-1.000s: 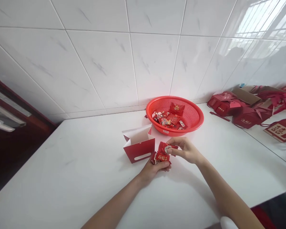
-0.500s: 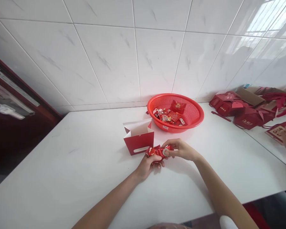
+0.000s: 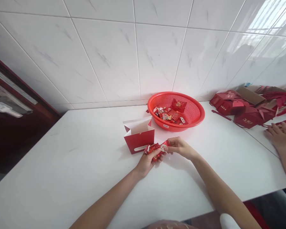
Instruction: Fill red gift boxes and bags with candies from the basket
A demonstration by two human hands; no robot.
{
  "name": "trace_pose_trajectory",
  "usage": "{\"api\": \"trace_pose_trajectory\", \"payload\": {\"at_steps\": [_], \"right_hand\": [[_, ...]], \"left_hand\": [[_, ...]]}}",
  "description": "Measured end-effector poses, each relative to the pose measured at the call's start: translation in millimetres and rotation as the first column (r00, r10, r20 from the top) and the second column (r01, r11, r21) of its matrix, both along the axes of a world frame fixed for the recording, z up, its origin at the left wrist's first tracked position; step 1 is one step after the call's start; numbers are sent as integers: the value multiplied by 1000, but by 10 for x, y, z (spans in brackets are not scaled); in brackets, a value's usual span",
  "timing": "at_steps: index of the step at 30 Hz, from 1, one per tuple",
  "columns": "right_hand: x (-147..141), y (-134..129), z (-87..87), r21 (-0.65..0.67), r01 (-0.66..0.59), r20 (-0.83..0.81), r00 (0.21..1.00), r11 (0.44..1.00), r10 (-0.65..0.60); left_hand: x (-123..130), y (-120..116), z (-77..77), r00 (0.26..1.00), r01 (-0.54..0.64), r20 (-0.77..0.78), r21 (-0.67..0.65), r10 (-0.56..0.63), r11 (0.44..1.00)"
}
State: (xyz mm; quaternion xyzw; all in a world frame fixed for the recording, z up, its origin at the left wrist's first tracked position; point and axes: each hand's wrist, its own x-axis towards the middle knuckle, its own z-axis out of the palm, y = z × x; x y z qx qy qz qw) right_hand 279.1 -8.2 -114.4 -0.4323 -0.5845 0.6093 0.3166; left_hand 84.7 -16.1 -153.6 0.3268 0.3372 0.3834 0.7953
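Note:
In my left hand (image 3: 145,163), closed, are several small red wrapped candies (image 3: 153,148) with printed wrappers. My right hand (image 3: 181,148) pinches another red packet (image 3: 165,146), with a round pale mark on it, against that bunch. Just behind my hands stands a red paper box (image 3: 139,140), its top open and its inside white, with an oval slot low on the front. Beyond it is a red plastic basket (image 3: 197,120) holding several more red candies (image 3: 170,115) and a larger red packet (image 3: 178,105).
Several dark red gift boxes (image 3: 228,103) with ribbons are piled at the right by the tiled wall (image 3: 105,57). Another person's hand (image 3: 281,136) rests on a red item at the right edge. The white table (image 3: 73,165) has its left edge near a dark red door (image 3: 11,111).
The packet with the round mark has shifted slightly left, and both my hands have moved a little. At the right, the other person's hand has come further into view over the red item.

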Motion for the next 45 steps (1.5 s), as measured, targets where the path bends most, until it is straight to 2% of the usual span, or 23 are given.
{"api": "trace_pose_trajectory", "payload": {"at_steps": [11,19,25,31,45], "right_hand": [[-46,-2,-41,-35,63,-47,997,997,-64],[-2,13,-51,11,18,-82,997,1000,-17],[68,39,-105,20,53,-90,995,998,-51],[83,47,-145,25,30,-138,990,999,-26],[74,65,-173,24,56,-124,991,998,-52]], "left_hand": [[-8,12,35,999,27,26,-1,-27,1000],[-20,22,40,998,55,35,-13,-54,998],[-28,43,22,996,74,48,-41,-72,996],[-39,60,-10,994,97,56,-57,-94,994],[-53,75,-52,991,126,57,-57,-123,990]]}}
